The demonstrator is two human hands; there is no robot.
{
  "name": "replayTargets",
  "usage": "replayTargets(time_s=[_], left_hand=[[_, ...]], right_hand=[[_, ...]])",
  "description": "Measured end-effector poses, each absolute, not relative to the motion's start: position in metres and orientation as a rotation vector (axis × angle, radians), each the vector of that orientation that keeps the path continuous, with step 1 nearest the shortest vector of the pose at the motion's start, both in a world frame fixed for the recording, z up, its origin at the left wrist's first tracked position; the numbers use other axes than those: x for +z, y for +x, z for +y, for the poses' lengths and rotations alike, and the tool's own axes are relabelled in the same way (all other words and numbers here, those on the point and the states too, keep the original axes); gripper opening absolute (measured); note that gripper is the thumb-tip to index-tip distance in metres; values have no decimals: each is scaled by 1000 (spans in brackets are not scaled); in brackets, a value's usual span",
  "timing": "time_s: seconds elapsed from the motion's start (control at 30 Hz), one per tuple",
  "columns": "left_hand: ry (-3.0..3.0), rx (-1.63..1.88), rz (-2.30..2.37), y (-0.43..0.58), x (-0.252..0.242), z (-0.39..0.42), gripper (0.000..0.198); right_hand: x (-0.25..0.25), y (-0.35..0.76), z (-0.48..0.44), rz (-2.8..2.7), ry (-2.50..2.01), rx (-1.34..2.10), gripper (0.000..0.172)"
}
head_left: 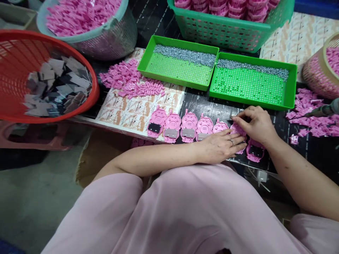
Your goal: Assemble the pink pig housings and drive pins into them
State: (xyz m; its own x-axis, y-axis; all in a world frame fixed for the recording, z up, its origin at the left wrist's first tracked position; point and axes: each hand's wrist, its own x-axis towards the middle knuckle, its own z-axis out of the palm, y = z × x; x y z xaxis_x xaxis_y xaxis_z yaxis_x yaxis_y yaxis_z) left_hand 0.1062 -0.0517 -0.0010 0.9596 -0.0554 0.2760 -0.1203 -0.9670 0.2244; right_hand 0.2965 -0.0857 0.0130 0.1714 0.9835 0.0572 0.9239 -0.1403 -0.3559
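Observation:
A row of several pink plastic toy housings lies along the table's front edge, some with a grey or black rectangular plate in the lower half. My left hand rests across the right part of this row, fingers stretched out flat and partly covering the housings. Beside it, my right hand is closed in a pinch at the upper end of a pink housing; what its fingertips hold is too small to name. Under my right wrist lies the last housing, with a black plate.
Two green trays hold small screws. A red basket holds flat plates. Loose pink pieces lie at left, more at right beside a screwdriver-like tool. Baskets of pink parts stand behind.

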Motion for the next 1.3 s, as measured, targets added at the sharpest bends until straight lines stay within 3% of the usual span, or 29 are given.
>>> replayTargets(time_s=[0.23,0.47,0.53,0.67,0.77,0.97,1.13,1.3], left_hand=[[2932,355,-116,108,5,-55,39],[2940,388,-79,99,28,-39,38],[2956,382,130,81,38,-14,31],[2947,231,1021,32,51,54,29],[2840,53,1376,2,49,91,28],[2772,-182,1515,-10,35,105,36],[2839,-317,1488,-6,38,104,41],[2889,-351,1440,-7,40,102,42]], right_hand=[[8,299,-95,-2052,-2056,-28,31],[20,302,-95,-1869,-2069,135,32],[32,302,-102,-1725,-2079,219,27],[49,304,-121,-1708,-2111,320,18],[46,307,-135,-1724,-2094,128,15],[25,315,-157,-1876,-1917,4,34],[26,315,-140,-1805,-2022,-118,22],[22,314,-102,-1989,-2232,-66,32]])
